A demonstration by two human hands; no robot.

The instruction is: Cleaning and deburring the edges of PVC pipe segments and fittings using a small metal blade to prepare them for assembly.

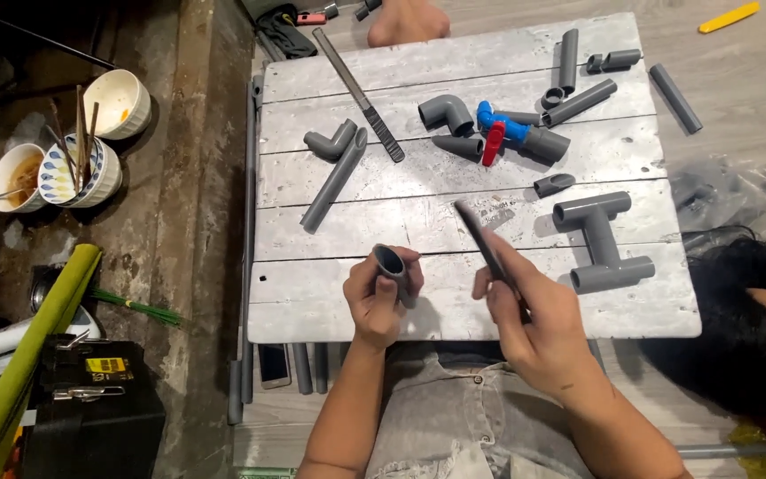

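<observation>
Pipe stub (pixel 394 269) held; grey fittings (pixel 603 241) scattered beyond.

A: My feed shows both forearms bare, no sleeves, left hand (pixel 376 297) and right hand (pixel 529 321) ungloved.

B: Clothing?

A: Grey fabric garment (pixel 449 408), creased, small button visible.

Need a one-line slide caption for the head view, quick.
Left hand holds a short grey pipe piece, right hand a dark flat file, over a white plank table strewn with grey pipe fittings.
</observation>
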